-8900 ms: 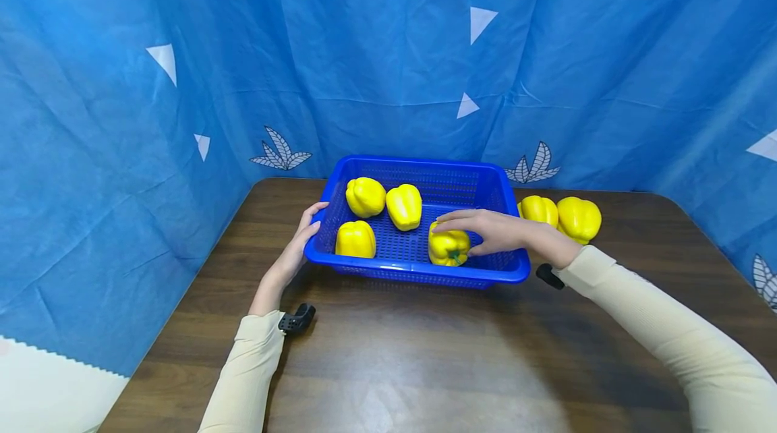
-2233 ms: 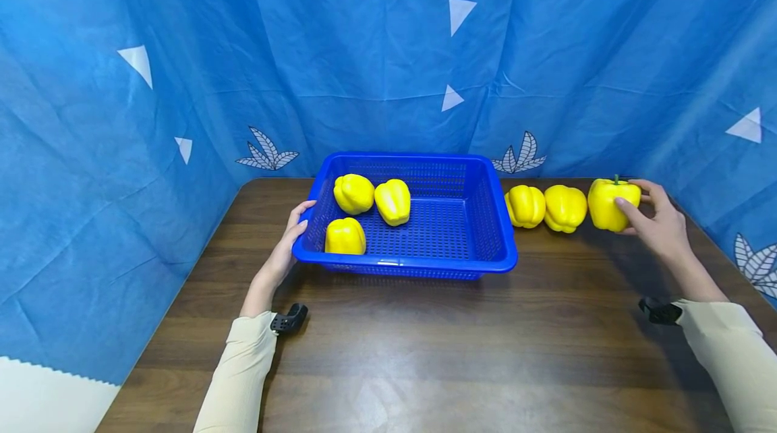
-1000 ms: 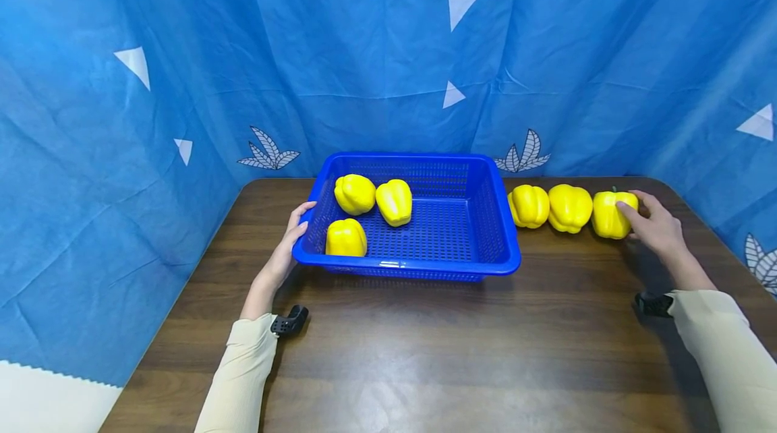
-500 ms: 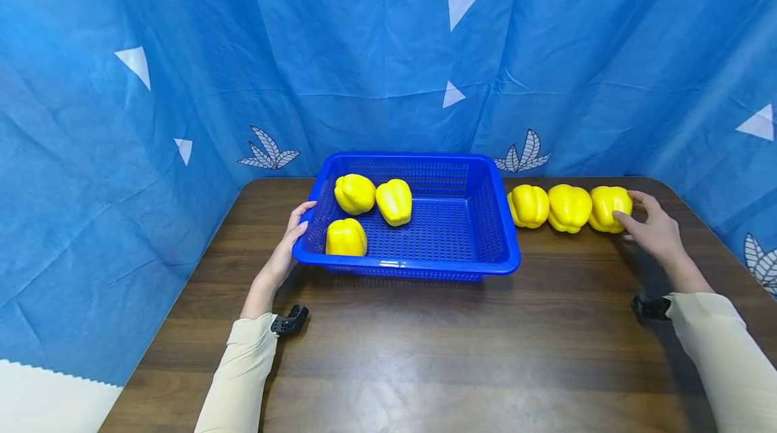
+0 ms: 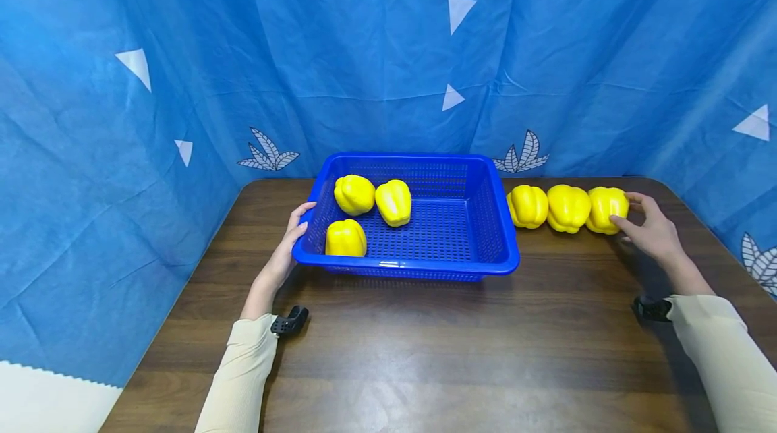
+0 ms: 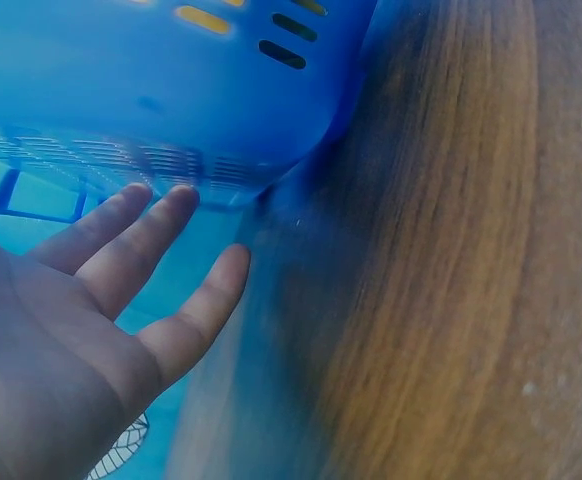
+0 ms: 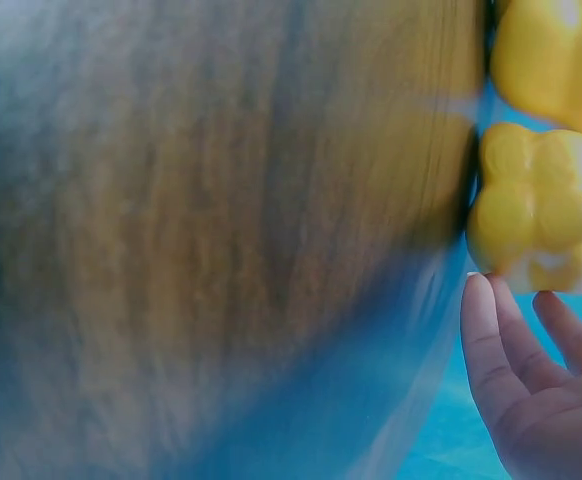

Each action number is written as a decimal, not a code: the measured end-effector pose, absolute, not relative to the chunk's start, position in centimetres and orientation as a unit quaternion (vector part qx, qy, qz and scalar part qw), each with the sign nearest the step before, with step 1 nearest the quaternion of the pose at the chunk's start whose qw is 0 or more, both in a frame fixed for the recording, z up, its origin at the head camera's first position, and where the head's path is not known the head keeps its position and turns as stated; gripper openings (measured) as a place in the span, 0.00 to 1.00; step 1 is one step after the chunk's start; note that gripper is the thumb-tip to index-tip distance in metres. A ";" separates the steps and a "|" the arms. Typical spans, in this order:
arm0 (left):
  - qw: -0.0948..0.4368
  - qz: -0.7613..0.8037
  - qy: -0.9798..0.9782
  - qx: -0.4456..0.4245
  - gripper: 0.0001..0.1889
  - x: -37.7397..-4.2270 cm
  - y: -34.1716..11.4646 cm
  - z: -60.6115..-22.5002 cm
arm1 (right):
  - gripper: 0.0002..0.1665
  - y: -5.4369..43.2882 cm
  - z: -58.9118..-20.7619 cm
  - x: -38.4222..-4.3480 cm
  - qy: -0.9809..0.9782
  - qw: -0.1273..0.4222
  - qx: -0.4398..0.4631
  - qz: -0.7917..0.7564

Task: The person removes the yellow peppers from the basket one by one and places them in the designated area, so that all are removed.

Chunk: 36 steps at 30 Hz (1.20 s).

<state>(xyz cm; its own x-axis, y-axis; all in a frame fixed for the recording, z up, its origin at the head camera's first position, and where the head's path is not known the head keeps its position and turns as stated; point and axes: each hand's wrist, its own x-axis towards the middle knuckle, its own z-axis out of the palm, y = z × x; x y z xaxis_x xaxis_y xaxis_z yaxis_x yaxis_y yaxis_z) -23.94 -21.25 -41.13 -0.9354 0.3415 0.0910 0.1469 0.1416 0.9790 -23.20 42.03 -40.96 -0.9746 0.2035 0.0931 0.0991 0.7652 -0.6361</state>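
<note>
My left hand (image 5: 282, 249) rests against the left end of a blue plastic basket (image 5: 425, 265), with fingertips (image 6: 183, 198) extended to its slotted wall in the left wrist view. Inside the basket lie three yellow bell peppers, one of them a front-left pepper (image 5: 346, 238). To the right, my right hand (image 5: 655, 231) pinches the right end of a yellow bell pepper (image 5: 607, 209), thumb in front and index finger behind. The right wrist view shows other fingers (image 7: 486, 320) fairly straight at the held pepper's end. That pepper lies on its side beside a middle pepper (image 5: 568, 208).
Another yellow pepper (image 5: 528, 206) completes the row, right by the basket's right end. Everything stands on a dark wooden table (image 5: 413, 352). A blue patterned curtain (image 5: 388, 55) hangs close behind and along both sides.
The right hand took a pepper from the basket to the right end of the row, where it went from stem up onto its side. The left hand stays at the basket.
</note>
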 end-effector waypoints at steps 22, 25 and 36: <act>0.078 0.635 0.751 0.165 0.27 -23.9 -21.2 -41.2 | 0.40 41.6 -40.3 -22.3 -0.955 0.098 -0.067 0.273; 0.079 0.635 0.751 0.165 0.27 -23.9 -21.2 -41.1 | 0.40 41.6 -40.3 -22.4 -0.955 0.099 -0.066 0.270; 0.077 0.631 0.755 0.161 0.27 -23.9 -21.2 -41.2 | 0.40 41.4 -40.2 -23.8 -0.954 0.145 0.005 0.264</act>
